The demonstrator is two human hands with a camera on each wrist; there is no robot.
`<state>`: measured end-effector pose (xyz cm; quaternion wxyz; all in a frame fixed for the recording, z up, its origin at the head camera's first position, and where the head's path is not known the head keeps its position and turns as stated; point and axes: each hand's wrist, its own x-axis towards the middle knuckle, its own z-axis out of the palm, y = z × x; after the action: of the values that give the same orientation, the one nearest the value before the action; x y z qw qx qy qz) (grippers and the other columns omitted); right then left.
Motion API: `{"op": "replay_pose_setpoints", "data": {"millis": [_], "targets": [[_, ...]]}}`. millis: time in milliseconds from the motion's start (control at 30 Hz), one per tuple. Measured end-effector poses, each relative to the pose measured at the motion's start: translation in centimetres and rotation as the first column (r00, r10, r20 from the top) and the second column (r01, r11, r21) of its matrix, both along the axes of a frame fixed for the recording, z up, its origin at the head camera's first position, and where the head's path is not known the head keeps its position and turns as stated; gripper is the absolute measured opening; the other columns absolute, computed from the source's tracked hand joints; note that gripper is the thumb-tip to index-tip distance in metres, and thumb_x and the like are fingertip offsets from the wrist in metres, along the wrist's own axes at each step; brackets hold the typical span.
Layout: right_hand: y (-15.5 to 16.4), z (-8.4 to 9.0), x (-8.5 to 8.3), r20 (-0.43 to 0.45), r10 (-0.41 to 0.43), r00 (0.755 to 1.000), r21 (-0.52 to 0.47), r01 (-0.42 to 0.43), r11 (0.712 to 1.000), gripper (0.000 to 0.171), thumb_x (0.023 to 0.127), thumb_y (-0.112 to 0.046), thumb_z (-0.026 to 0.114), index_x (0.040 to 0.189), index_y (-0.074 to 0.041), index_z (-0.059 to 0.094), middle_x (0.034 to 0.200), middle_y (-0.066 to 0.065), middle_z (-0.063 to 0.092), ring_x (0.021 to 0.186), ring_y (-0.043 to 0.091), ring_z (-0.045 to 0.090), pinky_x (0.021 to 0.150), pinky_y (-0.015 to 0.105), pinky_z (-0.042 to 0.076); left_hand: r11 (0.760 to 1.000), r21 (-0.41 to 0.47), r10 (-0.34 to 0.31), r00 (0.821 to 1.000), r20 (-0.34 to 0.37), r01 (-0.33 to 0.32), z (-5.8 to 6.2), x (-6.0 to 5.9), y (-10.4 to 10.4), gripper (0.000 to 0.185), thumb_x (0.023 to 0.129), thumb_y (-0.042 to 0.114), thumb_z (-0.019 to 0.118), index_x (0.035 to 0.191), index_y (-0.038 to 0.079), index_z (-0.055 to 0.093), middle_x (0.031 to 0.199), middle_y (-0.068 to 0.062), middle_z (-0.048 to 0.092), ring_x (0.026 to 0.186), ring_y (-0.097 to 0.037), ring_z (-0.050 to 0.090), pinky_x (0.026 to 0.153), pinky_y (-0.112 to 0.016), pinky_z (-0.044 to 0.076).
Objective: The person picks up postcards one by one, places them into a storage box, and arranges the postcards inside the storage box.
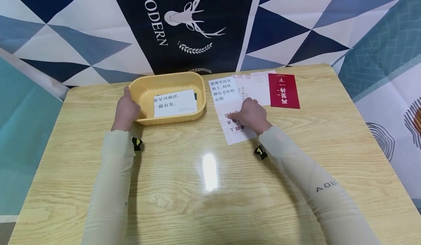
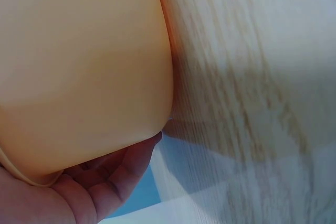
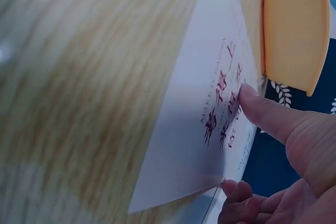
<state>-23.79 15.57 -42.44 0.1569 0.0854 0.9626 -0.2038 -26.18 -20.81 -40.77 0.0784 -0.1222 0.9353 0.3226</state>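
A yellow plastic basket (image 1: 171, 120) stands at the back left of the table, holding a white card (image 1: 175, 104) with dark print. My left hand (image 1: 126, 109) grips its left end; in the left wrist view the fingers (image 2: 126, 174) bend along the basket's outer wall (image 2: 89, 77). Right of the basket, my right hand (image 1: 252, 115) pinches a white card with red characters (image 1: 235, 132). The thumb (image 3: 262, 111) lies on the printed face in the right wrist view, and the other fingers are curled at the card's edge.
Behind the right hand lie a white card with black characters (image 1: 223, 87), a pale card with red print (image 1: 258, 86) and a red card (image 1: 284, 91). The cards overlap along the wooden table's (image 1: 184, 201) back edge. Patterned cloth (image 1: 204, 25) hangs behind.
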Motion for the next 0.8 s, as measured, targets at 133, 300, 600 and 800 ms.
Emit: {"op": "replay_pose_setpoints", "data": {"millis": [133, 300, 600, 800], "targets": [[0.31, -0.09, -0.19, 0.006, -0.035, 0.999, -0.095, 0.036, 0.995, 0.056, 0.071, -0.045, 0.077, 0.092, -0.003, 0.047, 0.083, 0.011, 0.051, 0.069, 0.023, 0.049, 0.056, 0.028, 0.033, 1.000, 0.011, 0.008, 1.000, 0.009, -0.008, -0.15, -0.04, -0.21, 0.076, 0.085, -0.007, 0.028, 0.148, 0.004, -0.013, 0.144, -0.033, 0.031, 0.113, -0.038, 0.043, 0.096, -0.047, 0.040], [0.79, 0.00, -0.21, 0.013, -0.059, 0.998, -0.176, 0.060, 0.983, 0.070, 0.069, -0.040, 0.080, 0.108, 0.003, 0.041, 0.102, 0.017, 0.045, 0.084, 0.027, 0.045, 0.065, 0.030, 0.037, 1.000, 0.010, 0.006, 1.000, 0.006, -0.006, -0.19, -0.16, -0.27, 0.076, 0.085, -0.007, 0.028, 0.148, 0.005, -0.013, 0.144, -0.033, 0.030, 0.117, -0.038, 0.042, 0.099, -0.047, 0.039], [0.75, 0.24, -0.08, 0.051, -0.081, 0.995, -0.279, 0.092, 0.956, 0.077, 0.076, -0.031, 0.076, 0.126, 0.000, 0.027, 0.099, 0.015, 0.053, 0.074, 0.022, 0.058, 0.065, 0.028, 0.046, 1.000, 0.011, 0.007, 1.000, 0.016, -0.008, -0.08, -0.17, -0.15, 0.075, 0.086, -0.006, 0.027, 0.148, 0.005, -0.013, 0.144, -0.032, 0.031, 0.113, -0.037, 0.044, 0.091, -0.044, 0.042], [0.88, 0.19, -0.14, 0.042, -0.081, 0.996, -0.330, 0.090, 0.940, 0.068, 0.084, -0.024, 0.068, 0.133, -0.003, 0.025, 0.112, 0.017, 0.052, 0.077, 0.022, 0.060, 0.064, 0.027, 0.049, 1.000, 0.000, 0.006, 1.000, 0.010, -0.006, -0.09, -0.14, -0.13, 0.075, 0.085, -0.006, 0.027, 0.148, 0.005, -0.013, 0.143, -0.033, 0.032, 0.112, -0.038, 0.044, 0.091, -0.045, 0.042]]}}
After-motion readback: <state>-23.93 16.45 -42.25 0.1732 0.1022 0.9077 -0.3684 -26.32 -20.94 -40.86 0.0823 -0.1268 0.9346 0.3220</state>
